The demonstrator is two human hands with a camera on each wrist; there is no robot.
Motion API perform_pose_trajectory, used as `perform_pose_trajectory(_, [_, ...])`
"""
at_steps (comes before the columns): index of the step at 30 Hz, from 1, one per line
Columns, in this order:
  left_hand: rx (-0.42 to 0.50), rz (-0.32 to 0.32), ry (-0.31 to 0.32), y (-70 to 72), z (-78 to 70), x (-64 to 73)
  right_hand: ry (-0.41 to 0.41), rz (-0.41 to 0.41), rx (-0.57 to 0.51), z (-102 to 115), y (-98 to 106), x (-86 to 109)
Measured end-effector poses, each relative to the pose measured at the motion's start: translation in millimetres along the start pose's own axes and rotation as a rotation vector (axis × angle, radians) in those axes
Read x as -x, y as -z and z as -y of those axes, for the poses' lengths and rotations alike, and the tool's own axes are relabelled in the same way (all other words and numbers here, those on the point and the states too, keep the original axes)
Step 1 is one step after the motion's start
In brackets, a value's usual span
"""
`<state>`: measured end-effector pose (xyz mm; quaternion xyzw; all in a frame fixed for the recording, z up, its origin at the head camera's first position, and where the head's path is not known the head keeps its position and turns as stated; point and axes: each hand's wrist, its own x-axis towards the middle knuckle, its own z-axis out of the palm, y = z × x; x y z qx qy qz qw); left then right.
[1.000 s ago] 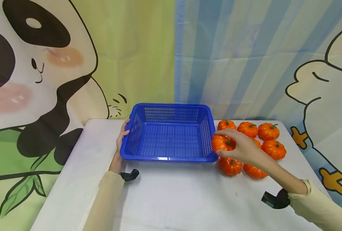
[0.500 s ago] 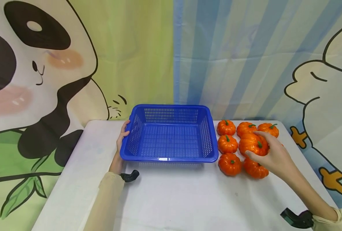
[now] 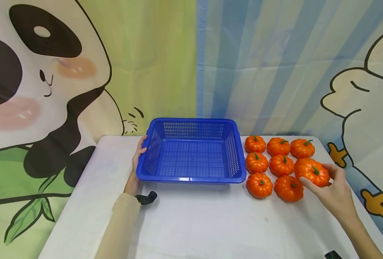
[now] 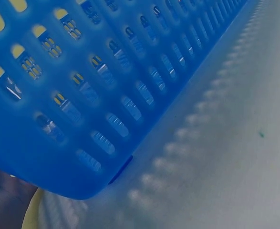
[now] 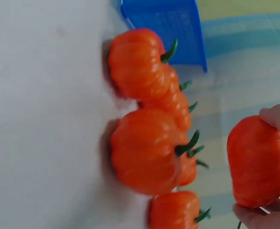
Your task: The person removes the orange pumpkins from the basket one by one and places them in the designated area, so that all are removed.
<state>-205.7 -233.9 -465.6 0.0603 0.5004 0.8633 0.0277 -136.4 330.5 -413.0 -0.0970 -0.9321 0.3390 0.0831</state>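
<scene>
A blue plastic basket with slotted walls sits on the table, its inner floor in full view. My left hand holds its left side, fingers at the rim; the thumb is hidden. The left wrist view shows the basket wall close up. My right hand grips an orange toy pumpkin with a green stem between thumb and fingers. In the right wrist view, this pumpkin appears apart from the others. Several more pumpkins stand in rows right of the basket.
A white-covered table carries everything. Behind it hangs a printed curtain with a panda at left and a bird at right. The nearest pumpkin stands close to the basket's front right corner.
My right hand has carried the pumpkin from beside the basket's right rim rightward over the rows, to their right side. My left hand and the basket have stayed put.
</scene>
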Motion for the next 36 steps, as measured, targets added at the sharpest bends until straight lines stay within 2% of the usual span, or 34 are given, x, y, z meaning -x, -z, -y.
perform_pose_trajectory(6, [-0.044,-0.021,-0.008,2.2,-3.2,2.5,-0.12,-0.096,-0.002,-28.6,-4.0,8.7])
perform_pose_trajectory(10, [-0.065,-0.031,-0.019,5.2,-5.3,1.6,-0.18,-0.093,-0.002,-45.0,-11.9,13.1])
perform_pose_trajectory(17, [-0.041,-0.019,-0.012,7.1,-4.9,1.4,-0.203,-0.055,0.02,-69.1,-21.6,8.3])
perform_pose_trajectory(25, [-0.061,-0.017,-0.009,5.7,-4.8,-0.4,-0.243,-0.044,0.024,-97.2,-35.2,3.7])
perform_pose_trajectory(31, [-0.046,-0.017,-0.02,4.0,-7.7,2.8,-0.244,-0.041,0.019,-100.1,-38.8,-0.6])
perform_pose_trajectory(36, [-0.065,-0.013,-0.026,8.7,-9.0,5.4,-0.235,0.012,0.057,-93.7,-39.1,-3.9])
